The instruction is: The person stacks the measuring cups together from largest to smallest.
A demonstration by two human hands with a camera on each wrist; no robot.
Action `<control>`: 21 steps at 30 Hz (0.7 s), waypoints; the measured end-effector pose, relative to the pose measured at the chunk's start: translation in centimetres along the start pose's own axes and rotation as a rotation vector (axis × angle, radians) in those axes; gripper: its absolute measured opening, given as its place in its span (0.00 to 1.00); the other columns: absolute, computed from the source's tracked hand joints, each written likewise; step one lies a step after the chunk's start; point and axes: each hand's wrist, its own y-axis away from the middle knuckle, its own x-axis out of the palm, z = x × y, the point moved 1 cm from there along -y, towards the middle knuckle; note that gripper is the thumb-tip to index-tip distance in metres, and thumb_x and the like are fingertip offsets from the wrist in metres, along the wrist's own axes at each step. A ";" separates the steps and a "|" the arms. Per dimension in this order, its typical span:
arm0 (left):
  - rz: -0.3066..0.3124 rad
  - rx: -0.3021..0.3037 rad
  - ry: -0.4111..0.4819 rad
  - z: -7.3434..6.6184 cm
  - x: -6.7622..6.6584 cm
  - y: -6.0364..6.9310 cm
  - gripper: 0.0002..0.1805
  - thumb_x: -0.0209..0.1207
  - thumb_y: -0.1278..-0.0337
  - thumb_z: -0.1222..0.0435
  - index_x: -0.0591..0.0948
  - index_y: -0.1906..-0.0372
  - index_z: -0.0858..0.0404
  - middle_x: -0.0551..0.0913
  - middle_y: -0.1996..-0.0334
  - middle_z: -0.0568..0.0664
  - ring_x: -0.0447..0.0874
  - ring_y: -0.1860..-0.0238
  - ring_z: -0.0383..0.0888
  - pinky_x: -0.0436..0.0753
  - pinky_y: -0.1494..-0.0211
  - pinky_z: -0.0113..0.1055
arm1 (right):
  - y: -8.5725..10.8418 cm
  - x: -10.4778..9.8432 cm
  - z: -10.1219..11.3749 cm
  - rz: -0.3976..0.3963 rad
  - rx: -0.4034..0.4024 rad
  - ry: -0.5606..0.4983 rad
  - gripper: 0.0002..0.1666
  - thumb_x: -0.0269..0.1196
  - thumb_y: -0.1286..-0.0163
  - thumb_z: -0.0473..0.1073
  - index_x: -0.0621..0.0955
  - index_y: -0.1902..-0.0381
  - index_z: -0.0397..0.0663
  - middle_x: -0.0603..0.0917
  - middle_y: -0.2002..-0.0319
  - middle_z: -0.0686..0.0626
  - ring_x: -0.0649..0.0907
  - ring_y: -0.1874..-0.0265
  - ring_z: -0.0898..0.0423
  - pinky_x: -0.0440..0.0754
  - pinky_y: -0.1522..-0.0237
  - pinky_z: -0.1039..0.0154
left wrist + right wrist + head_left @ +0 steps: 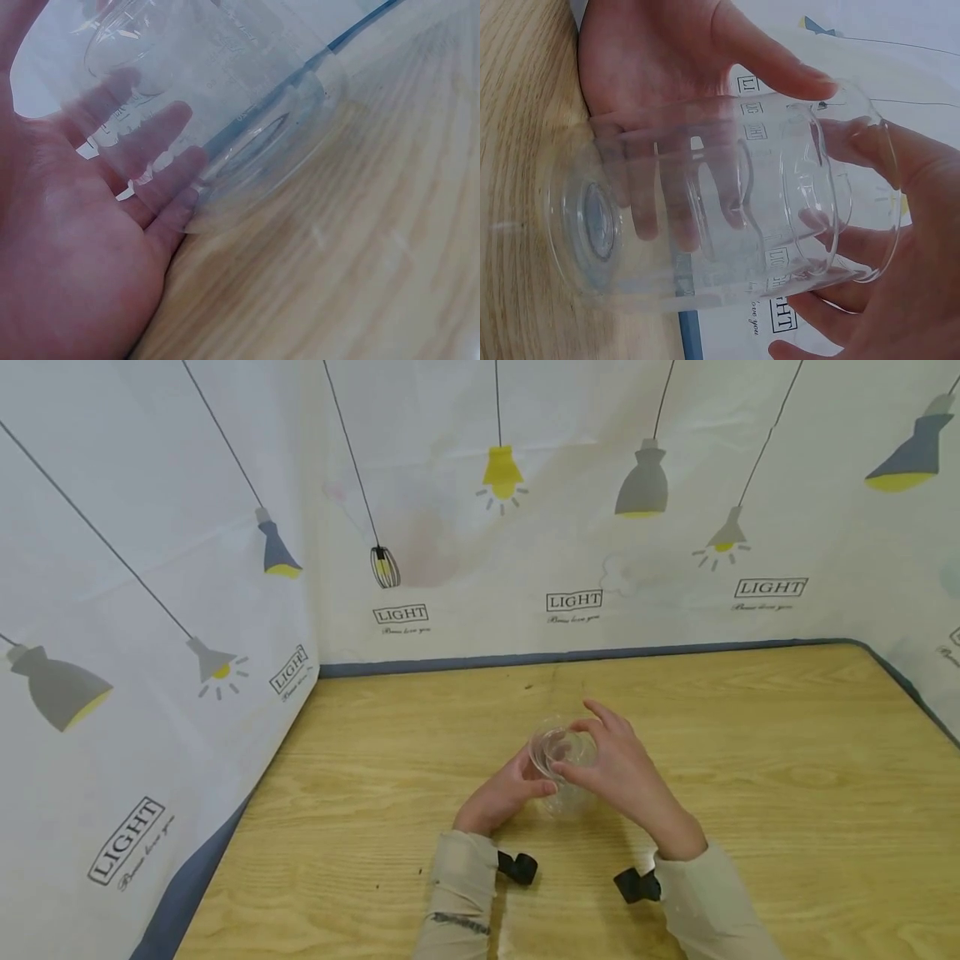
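A large clear glass beaker (pixel 641 274) stands on the table, with a smaller clear glass beaker (pixel 810 180) seated in its upper part. My left hand (pixel 504 793) holds the larger beaker from the left. Its fingers (pixel 169 124) curve round the far side, seen through the glass in the left wrist view, and its thumb lies near the rim. From the right, my right hand (pixel 626 777) grips the smaller beaker near its rim between thumb and fingers. Faint printed marks show on the glass in the left wrist view. The exact depth of nesting is hard to tell.
The wood-grain table (pixel 360 793) extends around the beakers. A white cloth printed with lamps (pixel 465 560) rises behind and at both sides, with a blue edge along the table. Black wrist cameras (pixel 517 867) sit at both sleeves, and small dark specks dot the tabletop.
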 end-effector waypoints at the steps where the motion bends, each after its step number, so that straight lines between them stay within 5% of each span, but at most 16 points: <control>1: 0.001 -0.001 -0.002 0.0 0.0 0.0 0.42 0.60 0.48 0.58 0.49 0.32 0.43 0.52 0.33 0.41 0.48 0.33 0.47 0.59 0.38 0.39 | 0.0 0.0 0.0 0.002 0.005 0.001 0.35 0.67 0.51 0.59 0.75 0.53 0.40 0.58 0.36 0.41 0.58 0.39 0.41 0.60 0.45 0.42; 21: 0.018 0.007 -0.013 0.0 -0.2 -0.2 0.40 0.57 0.45 0.65 0.50 0.32 0.46 0.53 0.33 0.42 0.51 0.34 0.43 0.56 0.37 0.38 | -0.1 -0.1 0.5 0.039 0.086 0.052 0.35 0.66 0.50 0.59 0.76 0.52 0.38 0.62 0.38 0.39 0.62 0.41 0.40 0.64 0.48 0.41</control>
